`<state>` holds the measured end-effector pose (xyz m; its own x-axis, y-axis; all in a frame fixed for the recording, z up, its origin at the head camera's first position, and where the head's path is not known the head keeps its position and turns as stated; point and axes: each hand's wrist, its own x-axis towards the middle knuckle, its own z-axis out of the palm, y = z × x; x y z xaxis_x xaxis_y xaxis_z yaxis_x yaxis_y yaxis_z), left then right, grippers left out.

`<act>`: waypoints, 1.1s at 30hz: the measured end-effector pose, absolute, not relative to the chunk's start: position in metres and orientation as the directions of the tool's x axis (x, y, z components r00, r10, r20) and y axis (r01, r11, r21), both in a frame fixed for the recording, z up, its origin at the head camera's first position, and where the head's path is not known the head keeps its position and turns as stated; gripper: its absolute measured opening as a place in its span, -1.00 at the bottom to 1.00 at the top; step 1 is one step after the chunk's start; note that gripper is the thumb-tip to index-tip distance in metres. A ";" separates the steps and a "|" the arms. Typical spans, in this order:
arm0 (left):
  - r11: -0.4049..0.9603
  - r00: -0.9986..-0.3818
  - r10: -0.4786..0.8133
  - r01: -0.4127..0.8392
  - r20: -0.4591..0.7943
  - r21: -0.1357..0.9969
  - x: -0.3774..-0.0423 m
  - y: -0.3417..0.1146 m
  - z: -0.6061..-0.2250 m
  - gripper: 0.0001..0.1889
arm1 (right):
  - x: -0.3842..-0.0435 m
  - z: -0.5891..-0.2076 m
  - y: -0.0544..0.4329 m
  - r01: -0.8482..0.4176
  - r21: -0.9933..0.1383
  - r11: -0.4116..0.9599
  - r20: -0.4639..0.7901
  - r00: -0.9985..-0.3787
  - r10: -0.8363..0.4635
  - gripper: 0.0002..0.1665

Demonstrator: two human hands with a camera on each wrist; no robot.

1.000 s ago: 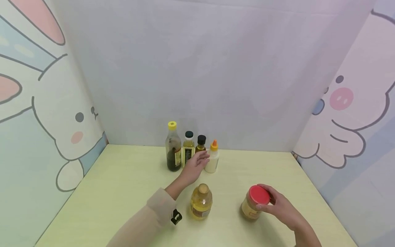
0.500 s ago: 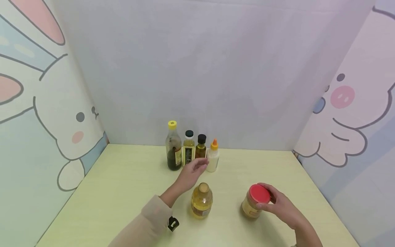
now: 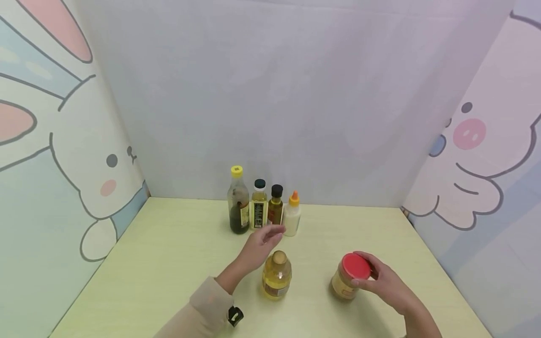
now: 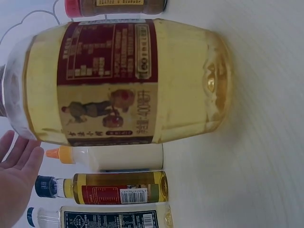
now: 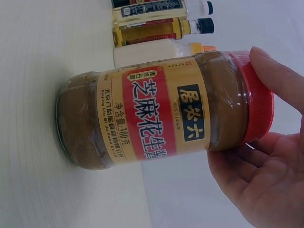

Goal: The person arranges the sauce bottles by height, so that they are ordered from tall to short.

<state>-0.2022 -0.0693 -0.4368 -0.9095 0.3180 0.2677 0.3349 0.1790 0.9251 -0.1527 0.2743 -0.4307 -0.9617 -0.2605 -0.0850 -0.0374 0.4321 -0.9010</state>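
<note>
My right hand (image 3: 388, 283) grips a jar of brown sesame peanut paste (image 5: 161, 111) around its red lid (image 3: 356, 266), thumb on one side and fingers on the other. The jar stands on the table at the right. My left hand (image 3: 258, 249) is in the air with its fingers extended, holding nothing. It is between a round-bodied bottle of yellow oil (image 3: 276, 278) in front and a row of bottles behind. In the left wrist view the oil bottle (image 4: 109, 85) fills the middle, and the fingers (image 4: 19, 156) are apart from it.
At the back stand a dark sauce bottle (image 3: 238, 206) with a yellow cap, a dark-capped oil bottle (image 3: 258, 209), a black-capped bottle (image 3: 276, 206) and a white squeeze bottle (image 3: 291, 218) with an orange tip. A grey wall (image 3: 279, 103) closes the table's far side.
My left hand has drawn back from the row of bottles toward the oil bottle, uncovering more of the black-capped and white bottles. My right hand and the jar have stayed in place.
</note>
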 end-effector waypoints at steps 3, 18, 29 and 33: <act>0.193 -0.906 0.324 0.344 0.271 0.919 -0.198 -0.070 -0.439 -0.61 | -0.153 -0.430 0.274 -0.034 -0.903 0.429 -0.088 -0.962 -0.259 -0.14; 0.155 -0.903 0.335 0.335 0.270 0.929 -0.183 -0.075 -0.451 -0.63 | -0.153 -0.432 0.275 -0.050 -0.895 0.444 -0.073 -0.964 -0.256 -0.13; 0.189 -0.891 0.368 0.352 0.266 0.917 -0.177 -0.077 -0.454 -0.58 | -0.153 -0.432 0.274 -0.035 -0.902 0.430 -0.084 -0.964 -0.253 -0.14; 0.186 -0.888 0.377 0.351 0.263 0.918 -0.175 -0.078 -0.453 -0.56 | -0.153 -0.432 0.274 -0.026 -0.904 0.426 -0.088 -0.965 -0.245 -0.13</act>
<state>-0.1750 -0.0785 -0.4532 -0.8881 0.3768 0.2631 0.3508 0.1861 0.9178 -0.1528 0.2736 -0.4321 -0.9655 -0.2454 -0.0876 -0.0262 0.4258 -0.9044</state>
